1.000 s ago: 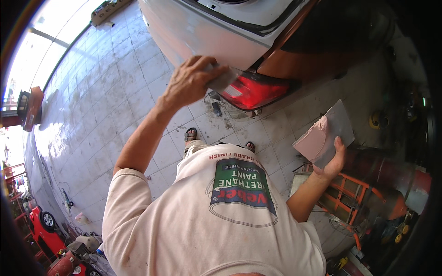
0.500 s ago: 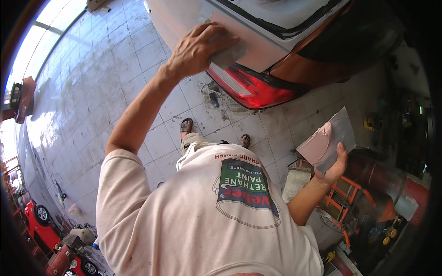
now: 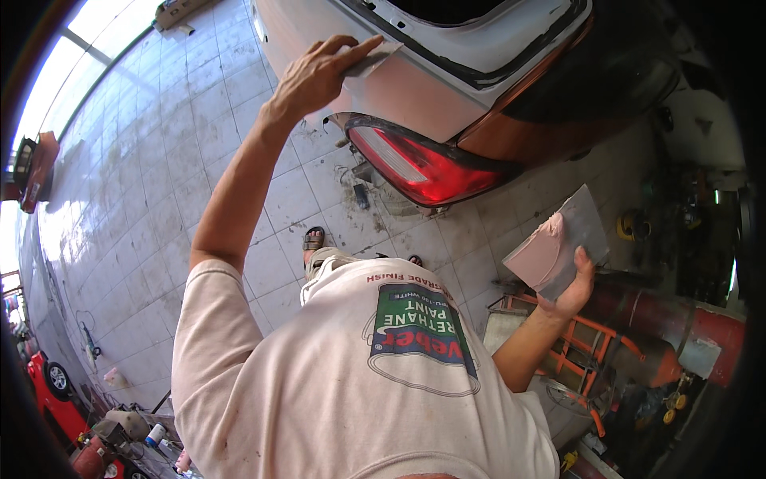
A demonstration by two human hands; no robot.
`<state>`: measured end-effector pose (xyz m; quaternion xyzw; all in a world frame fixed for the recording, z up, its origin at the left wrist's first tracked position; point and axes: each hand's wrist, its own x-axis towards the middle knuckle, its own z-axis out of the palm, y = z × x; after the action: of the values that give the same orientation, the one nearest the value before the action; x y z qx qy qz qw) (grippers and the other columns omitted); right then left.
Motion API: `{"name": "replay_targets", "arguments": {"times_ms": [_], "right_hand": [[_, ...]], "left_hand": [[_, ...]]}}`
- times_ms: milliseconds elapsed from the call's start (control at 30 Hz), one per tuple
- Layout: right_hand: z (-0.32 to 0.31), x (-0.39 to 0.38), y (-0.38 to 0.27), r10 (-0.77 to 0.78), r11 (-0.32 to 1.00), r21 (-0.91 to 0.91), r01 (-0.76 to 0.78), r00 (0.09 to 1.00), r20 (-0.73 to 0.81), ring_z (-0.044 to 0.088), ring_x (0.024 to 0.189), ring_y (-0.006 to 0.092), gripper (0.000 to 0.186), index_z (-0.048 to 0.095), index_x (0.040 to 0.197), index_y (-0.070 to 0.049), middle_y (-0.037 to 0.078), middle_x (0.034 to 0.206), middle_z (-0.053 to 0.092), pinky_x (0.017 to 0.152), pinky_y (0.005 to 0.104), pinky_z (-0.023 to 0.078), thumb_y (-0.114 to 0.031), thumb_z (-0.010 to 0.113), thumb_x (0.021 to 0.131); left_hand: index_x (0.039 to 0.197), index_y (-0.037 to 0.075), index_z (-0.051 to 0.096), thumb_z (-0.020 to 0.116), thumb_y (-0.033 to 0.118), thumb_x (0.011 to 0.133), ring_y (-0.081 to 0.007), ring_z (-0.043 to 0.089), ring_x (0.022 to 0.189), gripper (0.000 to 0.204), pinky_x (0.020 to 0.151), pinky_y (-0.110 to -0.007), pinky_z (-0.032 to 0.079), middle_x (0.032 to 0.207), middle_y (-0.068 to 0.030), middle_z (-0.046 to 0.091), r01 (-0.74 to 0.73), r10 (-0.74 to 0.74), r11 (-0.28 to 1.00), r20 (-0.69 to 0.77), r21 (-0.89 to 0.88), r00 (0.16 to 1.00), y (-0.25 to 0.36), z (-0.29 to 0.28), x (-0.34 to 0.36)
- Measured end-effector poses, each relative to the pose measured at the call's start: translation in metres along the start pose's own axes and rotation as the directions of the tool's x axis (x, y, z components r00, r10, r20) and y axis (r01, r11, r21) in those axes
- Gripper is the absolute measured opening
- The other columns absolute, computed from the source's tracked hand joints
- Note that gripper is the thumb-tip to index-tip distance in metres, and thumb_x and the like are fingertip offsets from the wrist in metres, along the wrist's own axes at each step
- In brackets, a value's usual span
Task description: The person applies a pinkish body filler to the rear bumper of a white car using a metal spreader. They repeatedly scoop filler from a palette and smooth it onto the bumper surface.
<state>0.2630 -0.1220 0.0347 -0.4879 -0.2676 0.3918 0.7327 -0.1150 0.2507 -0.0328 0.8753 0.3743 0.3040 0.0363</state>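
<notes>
My left hand (image 3: pixel 313 78) is closed on a thin grey putty spreader (image 3: pixel 373 61), held at the pale body panel (image 3: pixel 431 97) of a car. A faint pink film of filler covers part of that panel. Whether the spreader's edge touches it, I cannot tell. Below the panel sits a red and clear tail light (image 3: pixel 427 164). My right hand (image 3: pixel 571 289), off to the right, grips a flat grey mixing board (image 3: pixel 586 227) by its near edge, thumb on top. Pink body filler (image 3: pixel 538 254) is spread over the board's left part, with a thicker ridge along its upper edge.
Behind my right forearm stand an orange metal frame (image 3: pixel 586 351) and a red cylinder (image 3: pixel 702 335). The floor (image 3: pixel 207 120) has stained white tiles. A small dark piece (image 3: pixel 361 196) lies below the tail light. A red car (image 3: pixel 56 399) is at the far left.
My left hand has moved up and left along the panel; the spreader has turned from flat to more edge-on. The board in my right hand has shifted slightly left.
</notes>
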Motion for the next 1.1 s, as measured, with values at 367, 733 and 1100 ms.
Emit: {"name": "replay_targets", "arguments": {"times_ms": [367,733,1100], "right_hand": [[-0.032,-0.009,0.009,0.074,0.997,-0.009,-0.075,0.992,-0.098,0.066,0.135,0.0352,0.056,0.056,0.155,0.008,0.020,0.147,0.067,0.115,0.0507,0.053,-0.023,0.061,0.108],[-0.005,0.001,0.002,0.036,0.999,0.002,-0.036,0.998,-0.047,0.066,0.136,0.0346,0.057,0.057,0.153,0.009,0.020,0.148,0.067,0.116,0.0494,0.053,-0.021,0.063,0.106],[0.015,-0.007,-0.007,0.110,0.992,0.042,-0.120,0.978,0.178,0.066,0.136,0.0354,0.058,0.056,0.154,0.008,0.021,0.149,0.067,0.116,0.0509,0.052,-0.024,0.062,0.106]], "left_hand": [[0.145,0.036,0.079,0.073,-0.002,0.090,-0.0334,0.067,0.137,0.067,0.112,-0.045,0.062,0.143,-0.0052,0.072,-0.151,0.151,0.988,0.132,-0.006,0.980,0.073,0.002,-0.016],[0.151,0.040,0.075,0.079,-0.007,0.083,-0.0304,0.065,0.143,0.082,0.116,-0.043,0.063,0.146,-0.0020,0.070,-0.161,0.155,0.983,0.070,0.087,0.985,0.032,-0.020,-0.057],[0.153,0.039,0.073,0.078,-0.014,0.080,-0.0299,0.061,0.148,0.091,0.124,-0.042,0.058,0.154,-0.0024,0.067,-0.297,0.292,0.949,0.061,0.107,0.954,-0.016,-0.019,0.026]]}}
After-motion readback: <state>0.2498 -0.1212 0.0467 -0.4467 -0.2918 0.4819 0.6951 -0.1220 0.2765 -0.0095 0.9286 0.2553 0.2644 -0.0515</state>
